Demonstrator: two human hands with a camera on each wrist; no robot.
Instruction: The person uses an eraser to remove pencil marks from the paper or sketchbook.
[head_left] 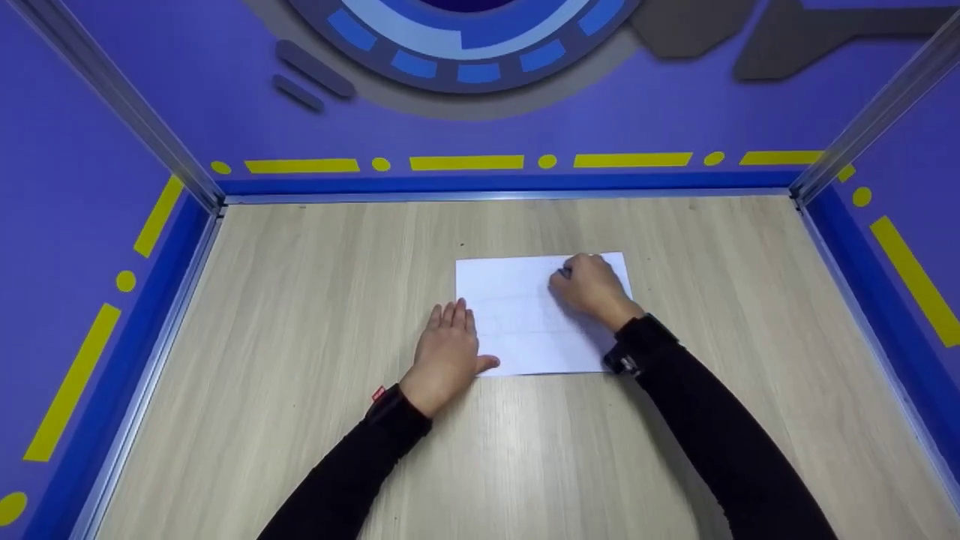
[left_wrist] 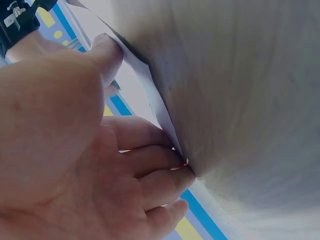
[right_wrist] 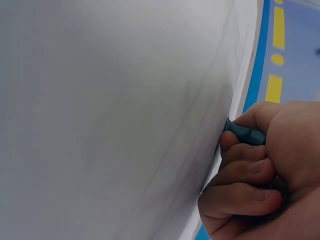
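A sheet of white paper (head_left: 517, 300) with faint lines lies on the wooden table. My left hand (head_left: 448, 352) rests flat at its left edge, fingers extended and thumb out over the lower left corner. The left wrist view shows that palm (left_wrist: 100, 165) beside the slightly lifted paper edge (left_wrist: 155, 97). On the upper right of the sheet, my right hand (head_left: 592, 289) grips a small dark teal object with a narrow tip (right_wrist: 246, 134). Its tip is right at the paper, while curled fingers (right_wrist: 240, 200) hide most of its body, so I cannot tell its kind.
The light wooden tabletop (head_left: 322, 277) surrounds the sheet. A purple-blue back wall (head_left: 465, 135) with yellow marks rises behind it, and side panels (head_left: 67, 225) with metal edging stand left and right.
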